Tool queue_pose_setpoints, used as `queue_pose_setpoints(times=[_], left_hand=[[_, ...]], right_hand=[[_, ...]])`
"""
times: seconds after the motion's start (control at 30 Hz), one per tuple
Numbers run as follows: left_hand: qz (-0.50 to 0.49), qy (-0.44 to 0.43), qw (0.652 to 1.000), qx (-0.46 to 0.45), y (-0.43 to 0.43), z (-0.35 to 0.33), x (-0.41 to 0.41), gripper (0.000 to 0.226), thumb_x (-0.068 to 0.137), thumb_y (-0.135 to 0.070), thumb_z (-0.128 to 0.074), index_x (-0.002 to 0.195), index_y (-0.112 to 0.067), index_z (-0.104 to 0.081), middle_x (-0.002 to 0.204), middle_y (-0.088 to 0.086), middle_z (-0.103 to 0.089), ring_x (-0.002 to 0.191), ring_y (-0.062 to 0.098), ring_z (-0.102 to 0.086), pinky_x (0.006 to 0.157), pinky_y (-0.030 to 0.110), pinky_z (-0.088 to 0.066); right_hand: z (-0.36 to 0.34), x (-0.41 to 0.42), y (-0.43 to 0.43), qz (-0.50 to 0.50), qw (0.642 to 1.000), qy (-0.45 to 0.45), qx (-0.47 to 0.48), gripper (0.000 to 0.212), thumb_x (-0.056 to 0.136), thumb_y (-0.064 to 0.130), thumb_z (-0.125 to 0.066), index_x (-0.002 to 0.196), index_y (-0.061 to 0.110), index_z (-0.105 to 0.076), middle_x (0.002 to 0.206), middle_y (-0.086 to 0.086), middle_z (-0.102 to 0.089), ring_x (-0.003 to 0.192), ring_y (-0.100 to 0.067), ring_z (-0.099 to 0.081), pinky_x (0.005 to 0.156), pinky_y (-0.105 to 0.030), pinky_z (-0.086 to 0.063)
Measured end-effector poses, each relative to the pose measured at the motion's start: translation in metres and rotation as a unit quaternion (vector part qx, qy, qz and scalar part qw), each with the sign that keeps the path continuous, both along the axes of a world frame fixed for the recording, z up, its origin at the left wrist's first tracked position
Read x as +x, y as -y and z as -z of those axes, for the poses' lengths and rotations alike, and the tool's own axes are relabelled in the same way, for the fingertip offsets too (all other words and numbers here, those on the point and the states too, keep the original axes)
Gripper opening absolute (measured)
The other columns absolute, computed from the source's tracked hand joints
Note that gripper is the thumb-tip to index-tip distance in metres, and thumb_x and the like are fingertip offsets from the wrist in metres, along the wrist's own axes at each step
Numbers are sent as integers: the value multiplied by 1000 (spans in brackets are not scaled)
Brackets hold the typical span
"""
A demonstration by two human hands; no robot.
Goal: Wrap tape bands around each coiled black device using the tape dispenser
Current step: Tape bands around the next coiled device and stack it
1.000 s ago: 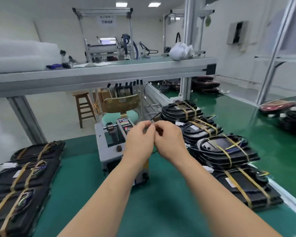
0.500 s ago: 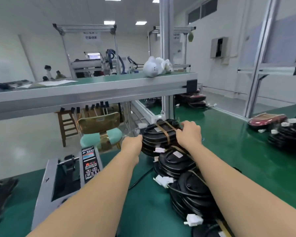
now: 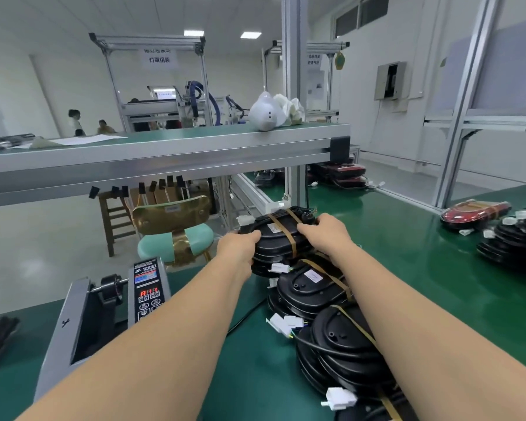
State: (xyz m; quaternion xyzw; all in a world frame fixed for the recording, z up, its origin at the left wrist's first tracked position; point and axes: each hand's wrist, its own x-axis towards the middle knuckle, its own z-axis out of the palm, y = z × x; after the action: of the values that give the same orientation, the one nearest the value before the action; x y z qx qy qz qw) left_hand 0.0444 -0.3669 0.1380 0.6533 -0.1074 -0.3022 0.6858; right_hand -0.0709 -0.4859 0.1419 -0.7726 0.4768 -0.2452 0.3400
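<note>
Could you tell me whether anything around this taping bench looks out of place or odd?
Only the chair ahead on the left stands out: its backrest and teal seat are wrapped in brownish tape, which looks like a makeshift repair. The left hand and right hand grip the farthest banded device normally.

- Desk [image 3: 407, 268]: green mat surface, lower and right part of the frame.
- Upper shelf [image 3: 164, 153]: aluminium rail with green top, across the middle.
- White rounded shell [image 3: 264, 115] on the shelf, crumpled white material [image 3: 292, 109] touching it.
- Paper sheets [image 3: 85, 139]: on the shelf, left.
- Chair: mint seat [image 3: 192, 238], back [image 3: 170, 214] wrapped in gold-brown tape, centre left.
- Wooden stool [image 3: 113, 220]: behind the chair.
- Red glossy housing [image 3: 474, 211]: on the desk, right edge.
- Grey wall box [image 3: 389, 81]: upper right.
- Hanging sign [image 3: 159, 57]: upper centre.
- Two people [image 3: 75, 121]: far background, left.
</note>
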Motion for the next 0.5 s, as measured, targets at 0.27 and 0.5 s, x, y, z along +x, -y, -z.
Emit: queue_pose_setpoints(times=[0.27, 0.5], left_hand=[[19, 8, 999, -38, -59, -28, -22, 56, 89, 6, -57, 137, -16, -36, 105, 12, -60, 77, 24, -64, 52, 36, -56], [43, 146, 988, -7, -156, -38, -59, 63, 85, 3, -61, 130, -29, -30, 114, 12, -51, 110, 39, -58, 96, 59, -50]], right_hand=[[-17, -28, -54, -15, 988, 152, 25, 63, 86, 36, -69, 138, 16, -40, 131, -11, -52, 107, -27, -53, 82, -33, -38], [-17, -65, -138, -45, 965, 256, 28, 68, 85, 33, -73, 145, 26, -43, 142, -2, -52, 127, -25, -51, 108, -47, -42]])
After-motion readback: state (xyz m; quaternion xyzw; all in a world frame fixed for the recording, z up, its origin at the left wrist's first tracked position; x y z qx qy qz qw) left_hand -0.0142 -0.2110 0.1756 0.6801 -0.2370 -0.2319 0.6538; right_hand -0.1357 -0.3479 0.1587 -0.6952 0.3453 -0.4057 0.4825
